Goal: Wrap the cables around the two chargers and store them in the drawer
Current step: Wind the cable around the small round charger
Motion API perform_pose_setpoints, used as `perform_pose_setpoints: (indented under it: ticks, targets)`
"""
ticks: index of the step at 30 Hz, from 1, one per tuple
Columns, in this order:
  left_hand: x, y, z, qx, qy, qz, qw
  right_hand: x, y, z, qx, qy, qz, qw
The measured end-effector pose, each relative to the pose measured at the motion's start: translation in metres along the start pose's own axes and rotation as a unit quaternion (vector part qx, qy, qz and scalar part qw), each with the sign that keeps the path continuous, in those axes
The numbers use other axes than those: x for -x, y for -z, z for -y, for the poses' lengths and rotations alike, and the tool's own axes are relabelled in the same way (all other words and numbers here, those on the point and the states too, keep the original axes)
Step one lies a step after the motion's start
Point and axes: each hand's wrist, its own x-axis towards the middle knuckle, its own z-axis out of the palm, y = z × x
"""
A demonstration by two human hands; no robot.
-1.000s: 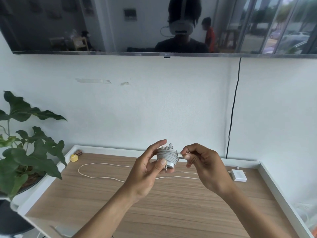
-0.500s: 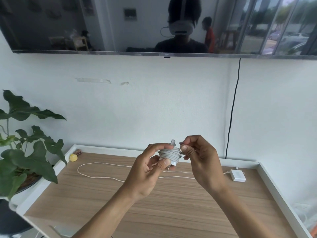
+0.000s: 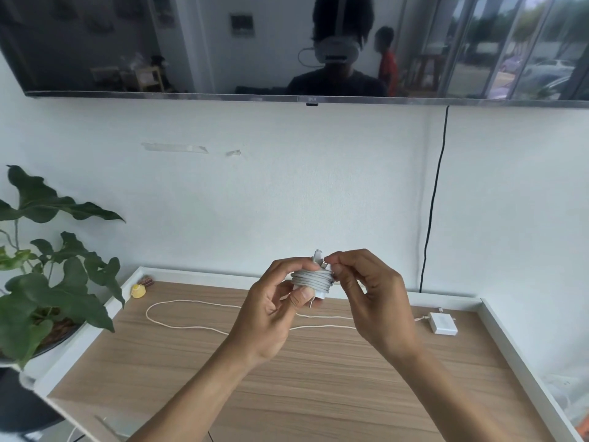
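Item 1, first charger [image 3: 314, 283]: held above the middle of the bench [image 3: 287, 378], its grey cable coiled round the body in tight turns. Left hand [image 3: 271, 317] has its grip clenched on the block, thumb pressed to the near face. Right hand [image 3: 366, 298] pinches the cable's plug end [image 3: 322, 261] at the top of the coil. A second ago that end stood out to the right of the coil; it has since been brought up against the windings, so the wrap looks all but finished, with only the tuck left.

Item 2, second charger [image 3: 443, 323]: white block lying at the far right of the bench, untouched. Its pale cable [image 3: 191, 314] trails left in a long loose loop across the far side. Wrapping not yet begun.

Item 3, drawer: not in view; neither charger stored.

Item 4, containers: a plant pot [image 3: 47, 342] at the left edge, holding a leafy plant [image 3: 57, 282]. A small yellow object [image 3: 138, 291] sits at the far left corner, contents none.
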Motion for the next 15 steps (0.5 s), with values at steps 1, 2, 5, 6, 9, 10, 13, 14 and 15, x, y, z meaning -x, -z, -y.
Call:
perform_pose_setpoints:
  ticks: [1, 2, 5, 6, 9, 10, 13, 14, 15]
  targets:
    - [0.0004, -0.0004, 0.0002, -0.002, 0.0, 0.0, 1.0, -0.0007, 0.0014, 0.0004, 0.009, 0.006, 0.006, 1.0]
    - [0.001, -0.0002, 0.0004, -0.001, -0.001, 0.0, 1.0, -0.0015, 0.0028, 0.0003, 0.019, 0.011, 0.017, 1.0]
    - [0.0029, 0.0011, 0.0022, -0.007, -0.017, -0.007, 1.0, -0.0048, 0.0063, 0.0, 0.053, 0.025, 0.055, 0.997]
    - [0.0034, 0.0014, 0.0028, -0.013, -0.024, -0.009, 1.0, -0.0055, 0.007, 0.0001, 0.055, 0.03, 0.062, 0.996]
    - [0.0021, 0.0011, 0.002, -0.016, -0.026, -0.014, 0.999, -0.0073, 0.0064, 0.0031, 0.042, 0.028, 0.058, 0.997]
    - [0.0009, 0.0007, 0.0016, -0.019, -0.024, -0.017, 0.999, -0.0078, 0.006, 0.0039, 0.03, 0.008, 0.048, 0.998]
    - [-0.0026, 0.0003, 0.0005, -0.028, -0.025, -0.02, 0.999, -0.0098, 0.0047, 0.006, -0.009, -0.039, 0.02, 0.999]
    - [-0.0034, 0.0009, 0.0001, -0.029, -0.024, -0.022, 0.999, -0.0101, 0.0042, 0.0066, -0.004, -0.027, 0.016, 0.999]
    - [-0.0038, 0.0015, -0.0007, -0.029, -0.022, -0.025, 0.999, -0.0102, 0.0035, 0.0068, 0.01, -0.002, 0.015, 1.0]
